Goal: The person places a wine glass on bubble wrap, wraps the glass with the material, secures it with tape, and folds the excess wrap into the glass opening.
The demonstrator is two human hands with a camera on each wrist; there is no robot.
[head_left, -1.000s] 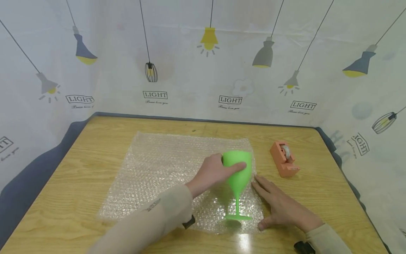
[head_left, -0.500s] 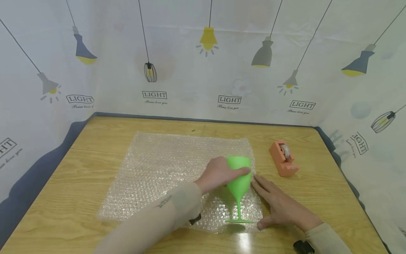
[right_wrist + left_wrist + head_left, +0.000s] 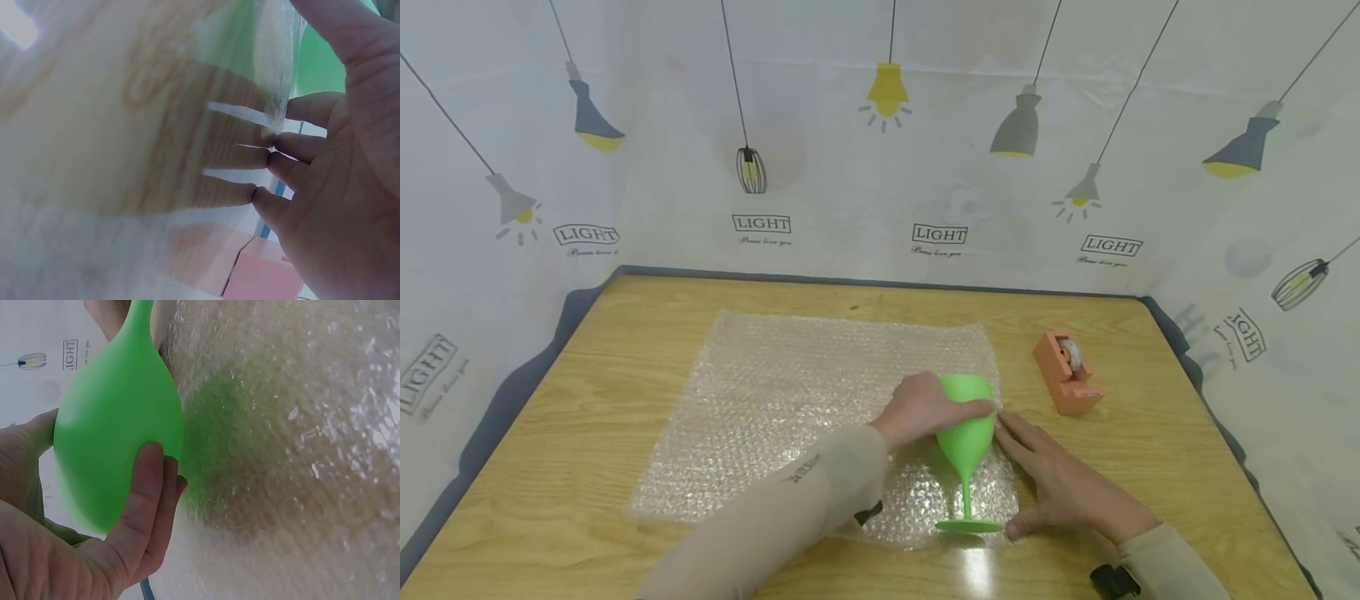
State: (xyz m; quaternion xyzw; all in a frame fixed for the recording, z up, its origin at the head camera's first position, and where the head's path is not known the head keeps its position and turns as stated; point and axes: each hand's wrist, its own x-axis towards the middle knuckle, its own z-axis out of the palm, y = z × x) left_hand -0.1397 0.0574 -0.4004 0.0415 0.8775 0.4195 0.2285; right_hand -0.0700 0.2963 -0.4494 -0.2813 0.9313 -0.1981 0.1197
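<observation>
My left hand (image 3: 925,410) grips the bowl of a green goblet (image 3: 966,433), thumb across its front, at the right part of a bubble wrap sheet (image 3: 790,392). In the left wrist view the fingers and thumb curl round the goblet (image 3: 119,431), above the bubble wrap (image 3: 281,456). The goblet looks close to upright, its foot low over or on the sheet; contact cannot be told. My right hand (image 3: 1067,483) lies at the sheet's right edge with fingers extended. In the right wrist view the fingertips of that hand (image 3: 337,162) touch down at the edge.
A salmon-coloured tape dispenser (image 3: 1067,375) with a roll of clear tape stands on the wooden table (image 3: 550,433), right of the bubble wrap and beyond my right hand. A curtain (image 3: 835,167) printed with lamps hangs behind the table and along both sides.
My left hand has moved the goblet lower in view and slightly right, and the goblet stands straighter. My right hand has stayed at the sheet's edge. The view has shifted a little.
</observation>
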